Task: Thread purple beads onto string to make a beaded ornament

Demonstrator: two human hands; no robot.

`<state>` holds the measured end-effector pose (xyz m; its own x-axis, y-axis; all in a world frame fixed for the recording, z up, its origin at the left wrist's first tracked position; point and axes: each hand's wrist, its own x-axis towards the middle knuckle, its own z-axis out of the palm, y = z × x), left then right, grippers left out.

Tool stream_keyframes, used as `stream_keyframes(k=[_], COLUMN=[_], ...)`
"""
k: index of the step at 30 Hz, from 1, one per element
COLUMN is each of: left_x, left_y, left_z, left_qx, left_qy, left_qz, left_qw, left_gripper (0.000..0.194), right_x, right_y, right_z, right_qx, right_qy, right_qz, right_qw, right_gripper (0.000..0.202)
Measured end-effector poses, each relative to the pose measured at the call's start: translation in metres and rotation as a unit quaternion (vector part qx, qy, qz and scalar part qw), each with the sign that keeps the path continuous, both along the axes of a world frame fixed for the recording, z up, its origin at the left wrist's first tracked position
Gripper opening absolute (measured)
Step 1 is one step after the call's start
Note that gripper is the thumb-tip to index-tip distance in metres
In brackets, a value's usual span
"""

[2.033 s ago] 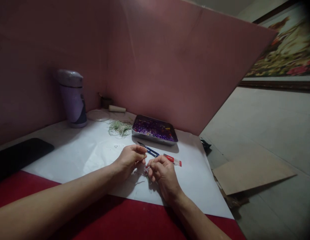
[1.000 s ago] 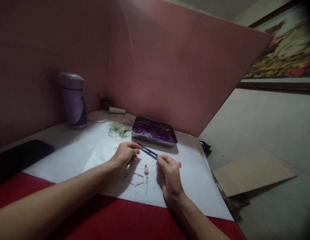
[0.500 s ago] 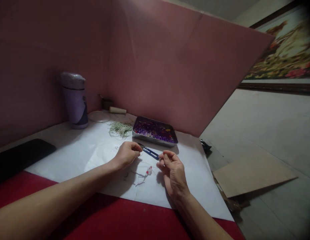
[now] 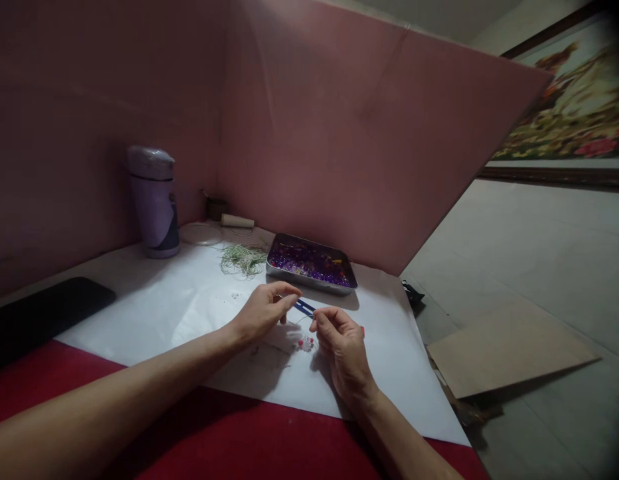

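Observation:
A small beaded piece (image 4: 306, 343) of clear and red beads hangs or lies, I cannot tell which, just above the white sheet between my hands. My right hand (image 4: 343, 343) is closed in a pinch on a thin thread that leads to the beads. Close by on the left, my left hand (image 4: 263, 312) has thumb and forefinger pressed together; whatever they hold is too fine to see. Blue thread snips (image 4: 305, 307) lie behind my fingertips, partly covered by them. Beyond the right knuckles shows a bit of something red (image 4: 362, 331).
A metal tray (image 4: 309, 283) of purple beads stands behind the hands, beside a tangle of pale green thread (image 4: 242, 260). Further left are a lilac tumbler (image 4: 154, 207), a pale roll (image 4: 238, 221) and a black flat object (image 4: 52, 317). Pink panels (image 4: 339, 147) enclose the back.
My left hand has moved right, nearer my right hand, and now covers more of the snips. The beaded piece has shifted slightly right. My right hand has stayed nearly in place.

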<state>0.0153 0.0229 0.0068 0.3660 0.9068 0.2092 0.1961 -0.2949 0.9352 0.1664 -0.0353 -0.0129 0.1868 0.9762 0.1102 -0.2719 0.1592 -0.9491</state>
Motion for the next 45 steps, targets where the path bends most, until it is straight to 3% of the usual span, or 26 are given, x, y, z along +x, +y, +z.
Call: stream_keyframes(k=[2, 4, 7, 11, 15, 20, 22, 26, 27, 31, 36, 45], left_x=[0.004, 0.006, 0.007, 0.004, 0.004, 0.002, 0.002, 0.003, 0.003, 0.004, 0.005, 0.006], left_y=[-0.005, -0.006, -0.003, -0.001, -0.002, 0.001, 0.001, 0.0, -0.001, -0.003, -0.004, -0.005], left_z=[-0.001, -0.004, -0.007, -0.004, 0.0, 0.001, 0.001, 0.0, 0.0, -0.001, -0.002, -0.003], left_qx=[-0.065, -0.083, -0.028, 0.031, 0.021, -0.029, -0.022, 0.018, 0.029, 0.05, 0.069, 0.069], left_qy=[-0.031, -0.019, 0.016, 0.033, 0.057, 0.017, 0.024, 0.06, 0.064, 0.06, 0.069, 0.068], left_qz=[-0.077, -0.101, -0.073, -0.052, -0.048, -0.036, -0.027, -0.009, -0.008, -0.026, -0.027, -0.024], left_qw=[0.994, 0.991, 0.997, 0.998, 0.997, 0.999, 0.999, 0.998, 0.997, 0.997, 0.995, 0.995], left_gripper=[0.033, 0.025, 0.012, 0.013, 0.015, 0.019, 0.02, 0.022, 0.022, 0.021, 0.019, 0.017], right_x=[-0.001, -0.001, 0.0, 0.001, 0.001, 0.001, 0.001, 0.001, 0.0, -0.007, -0.009, -0.005], right_y=[0.0, 0.0, 0.001, 0.001, 0.001, 0.002, 0.001, -0.004, -0.006, -0.012, -0.009, -0.004], right_z=[-0.001, -0.002, -0.003, -0.003, -0.003, -0.005, -0.005, 0.0, 0.001, 0.0, -0.008, -0.009], right_qx=[0.016, 0.022, 0.016, 0.016, 0.011, 0.01, 0.036, 0.161, 0.172, 0.109, 0.038, 0.055], right_qy=[-0.017, -0.031, -0.065, -0.151, -0.21, -0.239, -0.29, -0.412, -0.417, -0.359, -0.261, -0.295], right_qz=[0.005, -0.007, -0.039, -0.046, -0.05, -0.064, -0.086, -0.15, -0.145, -0.086, -0.033, -0.055], right_qw=[1.0, 0.999, 0.997, 0.987, 0.976, 0.969, 0.952, 0.884, 0.881, 0.923, 0.964, 0.952], right_gripper=[0.02, 0.019, 0.019, 0.019, 0.02, 0.021, 0.018, 0.015, 0.017, 0.025, 0.017, 0.016])
